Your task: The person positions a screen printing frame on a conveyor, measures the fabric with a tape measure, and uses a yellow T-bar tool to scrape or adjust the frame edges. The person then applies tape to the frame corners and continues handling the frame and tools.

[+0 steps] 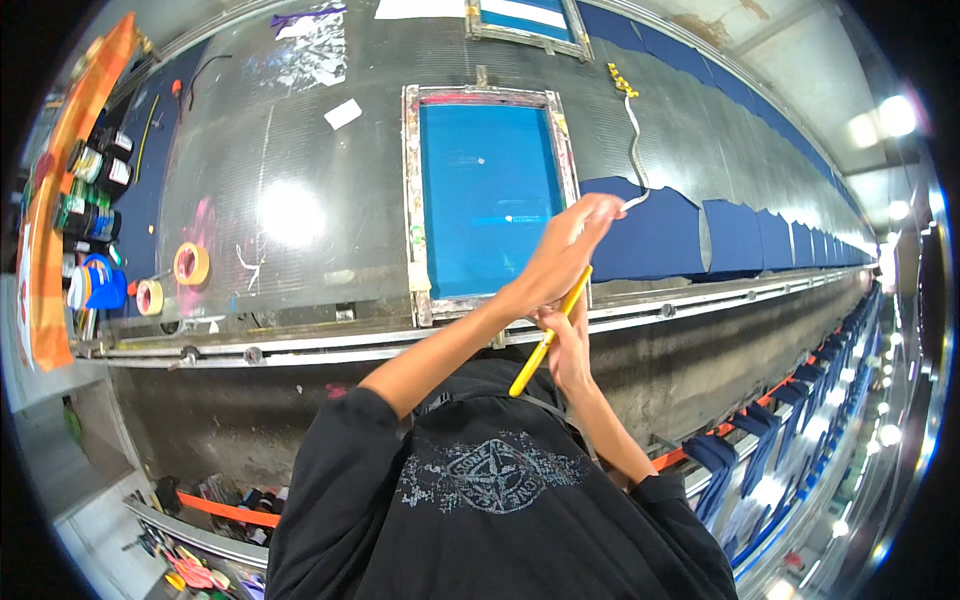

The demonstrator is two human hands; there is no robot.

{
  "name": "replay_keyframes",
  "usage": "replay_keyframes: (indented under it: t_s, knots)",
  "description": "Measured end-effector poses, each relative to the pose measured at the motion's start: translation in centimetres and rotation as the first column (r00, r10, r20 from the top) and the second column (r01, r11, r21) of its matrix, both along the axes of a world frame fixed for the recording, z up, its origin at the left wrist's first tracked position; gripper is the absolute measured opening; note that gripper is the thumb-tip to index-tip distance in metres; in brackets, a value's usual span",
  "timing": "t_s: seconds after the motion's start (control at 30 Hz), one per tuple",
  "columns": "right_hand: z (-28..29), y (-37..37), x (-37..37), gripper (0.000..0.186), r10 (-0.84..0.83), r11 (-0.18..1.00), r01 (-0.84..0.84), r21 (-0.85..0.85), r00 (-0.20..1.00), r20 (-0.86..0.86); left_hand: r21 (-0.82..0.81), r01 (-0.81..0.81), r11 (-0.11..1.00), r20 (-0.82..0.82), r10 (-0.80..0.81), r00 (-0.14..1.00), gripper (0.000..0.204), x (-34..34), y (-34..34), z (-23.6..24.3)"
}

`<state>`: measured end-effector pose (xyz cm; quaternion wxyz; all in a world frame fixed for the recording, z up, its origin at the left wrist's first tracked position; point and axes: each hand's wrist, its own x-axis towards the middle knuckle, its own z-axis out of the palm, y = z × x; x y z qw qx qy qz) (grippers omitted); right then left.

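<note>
My left hand (575, 240) reaches over the right edge of a screen printing frame (413, 220) with blue mesh. Its fingers are closed at the near end of a narrow white tape measure (636, 150), whose far end is a yellow and black bunch (621, 80). Just below, nearer my body, my right hand (566, 345) is closed around a slim yellow stick-like tool (549, 335), tilted with its lower end toward my shirt. The two hands nearly overlap, so some fingertips are hidden. Dark blue fabric pieces (650, 235) lie beside the frame.
A second screen frame (530, 25) sits farther back on the long dark table (340, 210). At left are tape rolls (191, 264), several jars (100, 165) and an orange shelf edge (80, 130). A metal rail (300, 350) runs along the near edge. Blue garments (715, 465) hang at right.
</note>
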<state>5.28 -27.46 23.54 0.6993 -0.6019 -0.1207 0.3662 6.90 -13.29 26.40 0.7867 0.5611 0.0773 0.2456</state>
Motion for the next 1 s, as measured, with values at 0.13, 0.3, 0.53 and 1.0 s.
replay_keyframes:
  t_s: [0.13, 0.3, 0.53, 1.0]
  knots:
    - [0.0, -2.3, 2.4, 0.108, 0.201, 0.974, -0.036, -0.226, 0.605, 0.77, 0.108, -0.253, 0.961, -0.029, 0.257, 0.966, 0.046, -9.8, -2.8, -1.6]
    - [2.2, -1.0, 8.3, 0.073, 0.254, 0.936, -0.178, -0.305, -0.26, 0.932, 0.049, -0.542, 0.839, -0.016, 0.543, 0.839, 0.059, -14.8, -10.7, -3.0]
    - [6.2, 0.9, 10.8, 0.056, 0.447, 0.531, -0.368, -0.763, -0.643, 0.621, 0.18, -0.805, 0.566, 0.045, 0.812, 0.581, 0.053, -12.2, -13.2, -2.9]
    - [4.7, 1.1, 15.3, 0.043, 0.285, 0.313, -0.75, -0.583, -0.511, 0.811, 0.312, -0.949, -0.033, -0.141, 0.987, -0.081, 0.047, -8.1, -15.4, -2.7]
